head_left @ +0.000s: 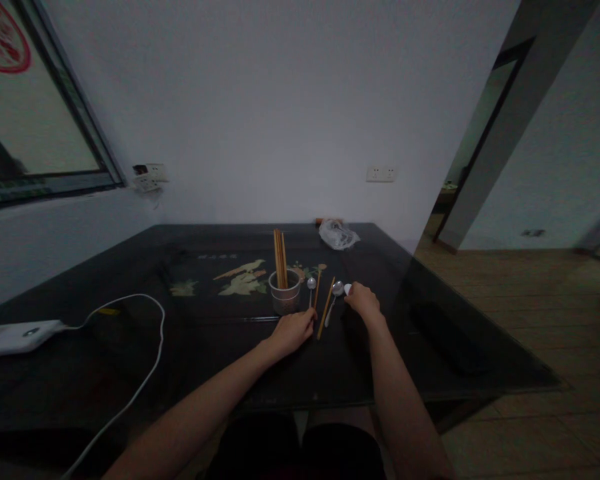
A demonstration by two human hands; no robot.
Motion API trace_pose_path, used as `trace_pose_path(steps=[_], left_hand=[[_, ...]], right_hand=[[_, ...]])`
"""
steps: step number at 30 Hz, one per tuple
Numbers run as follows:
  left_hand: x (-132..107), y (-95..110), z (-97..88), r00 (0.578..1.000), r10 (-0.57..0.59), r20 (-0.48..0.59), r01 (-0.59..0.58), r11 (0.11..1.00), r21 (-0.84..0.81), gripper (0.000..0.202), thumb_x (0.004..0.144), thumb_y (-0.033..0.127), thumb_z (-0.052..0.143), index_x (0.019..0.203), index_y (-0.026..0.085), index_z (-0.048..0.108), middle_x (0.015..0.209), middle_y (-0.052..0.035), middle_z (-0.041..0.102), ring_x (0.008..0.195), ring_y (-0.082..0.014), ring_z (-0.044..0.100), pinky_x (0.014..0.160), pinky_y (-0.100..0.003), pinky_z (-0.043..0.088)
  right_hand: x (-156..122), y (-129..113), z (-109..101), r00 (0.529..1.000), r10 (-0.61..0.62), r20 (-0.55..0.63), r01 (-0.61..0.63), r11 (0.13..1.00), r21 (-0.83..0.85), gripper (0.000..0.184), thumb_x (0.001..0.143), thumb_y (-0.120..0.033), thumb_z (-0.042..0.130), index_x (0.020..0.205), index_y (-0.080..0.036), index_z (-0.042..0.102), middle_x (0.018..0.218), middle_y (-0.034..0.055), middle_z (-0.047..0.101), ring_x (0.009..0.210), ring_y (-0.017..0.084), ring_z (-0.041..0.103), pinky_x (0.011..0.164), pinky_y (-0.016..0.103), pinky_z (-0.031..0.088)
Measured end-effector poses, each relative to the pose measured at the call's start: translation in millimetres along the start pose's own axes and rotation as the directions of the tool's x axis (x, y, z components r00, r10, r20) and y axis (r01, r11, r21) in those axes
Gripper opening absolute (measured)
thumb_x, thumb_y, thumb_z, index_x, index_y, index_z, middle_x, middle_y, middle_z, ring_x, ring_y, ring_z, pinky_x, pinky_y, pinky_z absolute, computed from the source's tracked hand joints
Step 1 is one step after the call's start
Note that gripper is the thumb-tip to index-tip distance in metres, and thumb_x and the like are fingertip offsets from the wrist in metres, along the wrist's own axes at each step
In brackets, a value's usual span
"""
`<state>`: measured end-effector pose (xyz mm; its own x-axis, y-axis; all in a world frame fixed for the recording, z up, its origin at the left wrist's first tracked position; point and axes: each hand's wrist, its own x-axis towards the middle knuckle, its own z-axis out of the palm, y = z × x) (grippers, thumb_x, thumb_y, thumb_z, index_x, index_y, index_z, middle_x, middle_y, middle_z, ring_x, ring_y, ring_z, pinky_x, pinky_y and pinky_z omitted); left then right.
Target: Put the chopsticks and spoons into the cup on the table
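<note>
My left hand rests low over the table, its fingers closed at the lower ends of a metal spoon and a chopstick. To the right of it lie a second chopstick and another metal spoon, both free of my hands. My right hand is closed on a white, rounded piece that looks like a spoon bowl; the rest of it is hidden by the fingers. Just beyond my left hand stands a metal cup with several upright chopsticks.
The dark table has a painted bird and flowers. A clear plastic bag lies near the wall. At the left are a white device and its cable. A dark oblong object lies at the right.
</note>
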<state>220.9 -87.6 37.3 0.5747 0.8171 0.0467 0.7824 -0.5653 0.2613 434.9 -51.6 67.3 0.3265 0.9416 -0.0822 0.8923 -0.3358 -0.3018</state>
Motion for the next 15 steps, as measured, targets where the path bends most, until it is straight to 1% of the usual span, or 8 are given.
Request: trace_pose_path(steps=[6, 15], left_hand=[[0, -1, -0.6, 1.000, 0.026, 0.001, -0.026, 1.000, 0.009, 0.023, 0.094, 0.027, 0.034, 0.111, 0.023, 0.049, 0.103, -0.0049, 0.067, 0.089, -0.0189, 0.065, 0.074, -0.027, 0.047], [-1, 2, -1.2, 1.000, 0.020, 0.006, -0.020, 0.999, 0.025, 0.023, 0.094, 0.027, 0.033, 0.112, 0.024, 0.048, 0.106, -0.0048, 0.066, 0.091, -0.0189, 0.065, 0.075, -0.027, 0.047]], right_hand=[[3, 1, 4, 1.000, -0.020, 0.007, 0.020, 1.000, 0.003, 0.028, 0.078, -0.027, 0.061, 0.104, -0.018, 0.059, 0.109, 0.0136, 0.066, 0.103, 0.027, 0.063, 0.077, 0.031, 0.046], [9, 4, 13, 0.998, -0.044, 0.037, 0.044, 0.999, -0.020, 0.031, 0.076, -0.026, 0.064, 0.106, -0.019, 0.059, 0.111, 0.0125, 0.065, 0.103, 0.025, 0.063, 0.077, 0.030, 0.047]])
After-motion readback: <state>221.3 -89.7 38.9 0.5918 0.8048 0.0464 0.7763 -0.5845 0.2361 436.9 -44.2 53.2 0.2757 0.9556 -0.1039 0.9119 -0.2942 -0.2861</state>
